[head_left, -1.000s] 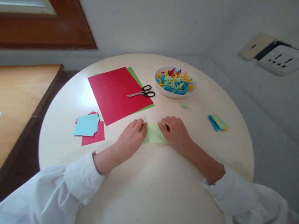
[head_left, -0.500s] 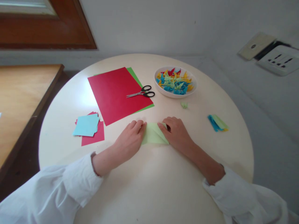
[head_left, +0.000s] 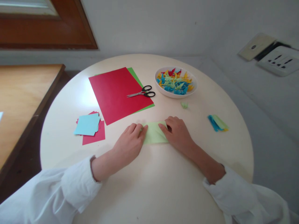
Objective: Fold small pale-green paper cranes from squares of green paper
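A light green sheet of origami paper (head_left: 155,133) lies between my two hands on the round white table, its visible shape a wide rectangle. My left hand (head_left: 132,138) pinches its left end, thumb on top and fingers curled. At the other end my right hand (head_left: 176,130) grips the paper between thumb and bent fingers. The edges under both hands are hidden. Beyond the right hand lies a small folded light green paper piece (head_left: 184,105).
A white bowl (head_left: 175,95) of colourful paper cranes stands at the back. Scissors (head_left: 142,92) rest on large red paper (head_left: 116,93) over green. Small blue squares (head_left: 87,124) lie on red ones at left. Folded papers (head_left: 217,123) sit at right.
The green paper's near right corner, a raised diagonal flap before, now looks flatter and more even. My left fingers have shifted slightly at the left end; my right hand stays nearly in place.
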The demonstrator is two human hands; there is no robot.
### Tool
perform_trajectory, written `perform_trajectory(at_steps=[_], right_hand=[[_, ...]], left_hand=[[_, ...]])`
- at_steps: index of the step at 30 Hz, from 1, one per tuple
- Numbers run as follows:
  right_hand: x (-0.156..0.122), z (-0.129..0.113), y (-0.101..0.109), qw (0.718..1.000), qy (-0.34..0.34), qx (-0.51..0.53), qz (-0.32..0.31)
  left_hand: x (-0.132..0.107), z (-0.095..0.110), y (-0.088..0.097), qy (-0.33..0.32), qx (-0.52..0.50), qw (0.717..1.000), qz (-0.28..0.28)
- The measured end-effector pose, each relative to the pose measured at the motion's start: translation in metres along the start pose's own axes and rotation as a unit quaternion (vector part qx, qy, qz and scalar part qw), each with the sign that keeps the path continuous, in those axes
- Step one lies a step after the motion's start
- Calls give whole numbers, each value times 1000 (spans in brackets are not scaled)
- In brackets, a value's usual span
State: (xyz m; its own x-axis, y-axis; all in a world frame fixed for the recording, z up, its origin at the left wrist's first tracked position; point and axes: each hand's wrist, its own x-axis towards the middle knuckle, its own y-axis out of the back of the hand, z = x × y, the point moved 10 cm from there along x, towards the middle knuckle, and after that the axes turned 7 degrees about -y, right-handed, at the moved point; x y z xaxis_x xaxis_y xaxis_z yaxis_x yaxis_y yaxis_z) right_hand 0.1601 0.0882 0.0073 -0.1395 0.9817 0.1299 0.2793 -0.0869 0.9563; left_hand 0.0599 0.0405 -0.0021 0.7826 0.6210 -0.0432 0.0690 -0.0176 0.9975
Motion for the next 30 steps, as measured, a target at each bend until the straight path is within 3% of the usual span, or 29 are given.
perform_trajectory(at_steps=[9, 30], right_hand=[[0, 2, -1, 1000, -7, 29, -7], [-6, 10, 1, 995, -11, 96, -5]], left_hand=[[-2, 2, -1, -2, 4, 1000, -22], [-11, 3, 11, 25, 8, 998, 50]])
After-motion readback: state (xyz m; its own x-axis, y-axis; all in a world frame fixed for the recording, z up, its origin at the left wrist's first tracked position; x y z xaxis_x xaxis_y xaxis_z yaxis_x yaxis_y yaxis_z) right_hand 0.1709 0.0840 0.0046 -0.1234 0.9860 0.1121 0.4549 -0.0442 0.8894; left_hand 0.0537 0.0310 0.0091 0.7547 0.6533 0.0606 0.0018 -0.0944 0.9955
